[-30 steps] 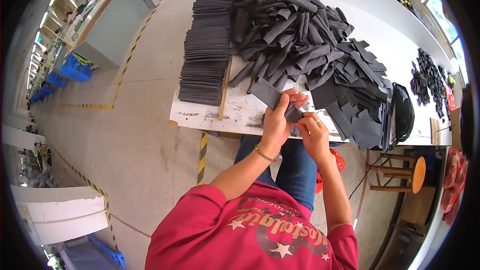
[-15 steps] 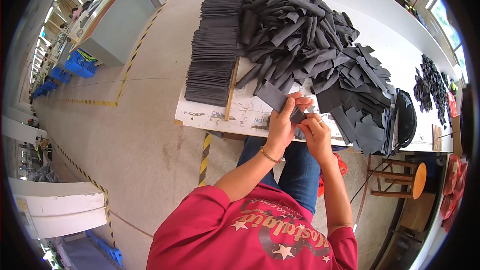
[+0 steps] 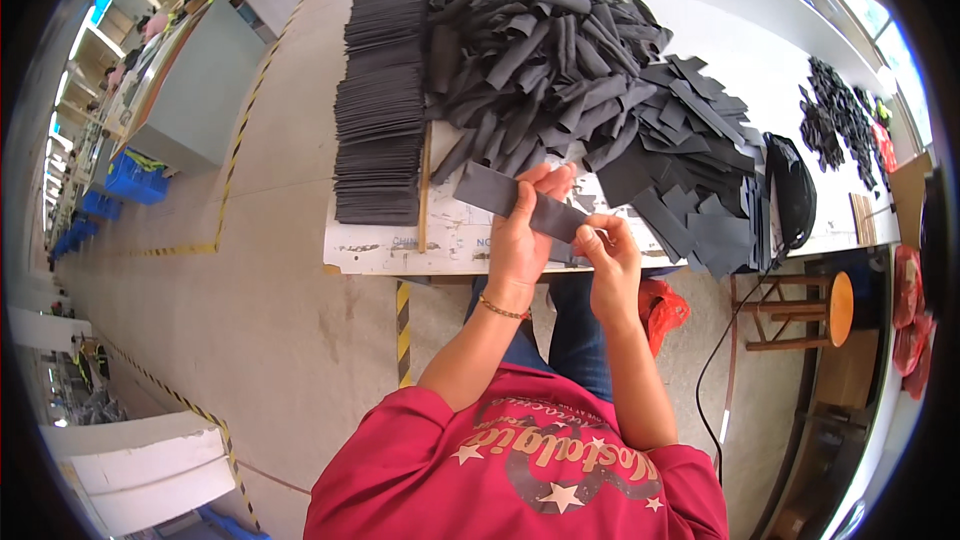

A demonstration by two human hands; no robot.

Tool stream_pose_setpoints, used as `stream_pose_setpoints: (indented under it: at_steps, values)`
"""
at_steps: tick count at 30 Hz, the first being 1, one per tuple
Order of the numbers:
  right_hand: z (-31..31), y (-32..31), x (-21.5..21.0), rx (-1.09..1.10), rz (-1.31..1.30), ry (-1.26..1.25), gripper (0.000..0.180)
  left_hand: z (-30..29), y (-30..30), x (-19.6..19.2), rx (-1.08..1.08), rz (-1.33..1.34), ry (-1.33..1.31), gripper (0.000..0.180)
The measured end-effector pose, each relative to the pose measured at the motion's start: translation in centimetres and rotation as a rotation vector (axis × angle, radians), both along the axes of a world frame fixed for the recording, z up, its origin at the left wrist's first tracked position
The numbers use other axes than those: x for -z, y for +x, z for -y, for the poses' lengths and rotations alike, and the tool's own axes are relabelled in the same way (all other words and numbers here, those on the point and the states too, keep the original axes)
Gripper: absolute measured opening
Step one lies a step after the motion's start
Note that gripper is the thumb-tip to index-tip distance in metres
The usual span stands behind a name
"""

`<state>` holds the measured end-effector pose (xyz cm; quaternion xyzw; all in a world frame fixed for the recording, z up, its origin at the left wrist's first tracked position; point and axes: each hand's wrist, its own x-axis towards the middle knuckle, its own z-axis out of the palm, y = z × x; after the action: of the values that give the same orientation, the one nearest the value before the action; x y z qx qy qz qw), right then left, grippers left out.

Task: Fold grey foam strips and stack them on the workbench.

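A flat dark grey fabric strip (image 3: 490,188) is stretched between my two hands above the table's front edge. My left hand (image 3: 525,230) holds its middle, thumb on top and fingers beneath. At the strip's right end, my right hand (image 3: 610,255) pinches the edge between thumb and fingers. Beyond them lies a loose heap of curled dark strips (image 3: 560,50). A tall, neat row of stacked dark pieces (image 3: 380,110) stands on the left, with a thin wooden stick (image 3: 425,185) along its right side. Flat dark pieces (image 3: 690,205) spread out to the right.
The white table (image 3: 375,250) has a worn front edge. At its right are a black mesh-like object (image 3: 790,195) and another dark pile (image 3: 840,125). A wooden stool (image 3: 835,310) and a red plastic bag (image 3: 660,310) are below, with a black cable (image 3: 705,380) hanging nearby.
The strip, folded or bunched at my right fingers before, now lies drawn out flat across both hands. My right hand has moved to its right end. The whole view has shifted slightly.
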<state>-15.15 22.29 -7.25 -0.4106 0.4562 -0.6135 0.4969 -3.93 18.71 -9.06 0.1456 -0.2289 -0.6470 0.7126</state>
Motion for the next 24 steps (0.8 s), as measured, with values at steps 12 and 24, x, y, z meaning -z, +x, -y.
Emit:
stream_pose_setpoints:
  at_steps: [12, 24]
  values:
    - [0.2, -2.0, 1.5, 0.080, -0.484, -0.294, 0.004, -0.3, 3.2, 1.2, -0.142, 0.070, 0.293, 0.026]
    - [0.2, -3.3, 4.0, -0.023, -0.100, 0.044, 0.010, -0.6, 4.7, 4.2, -0.115, 0.380, 0.415, 0.020]
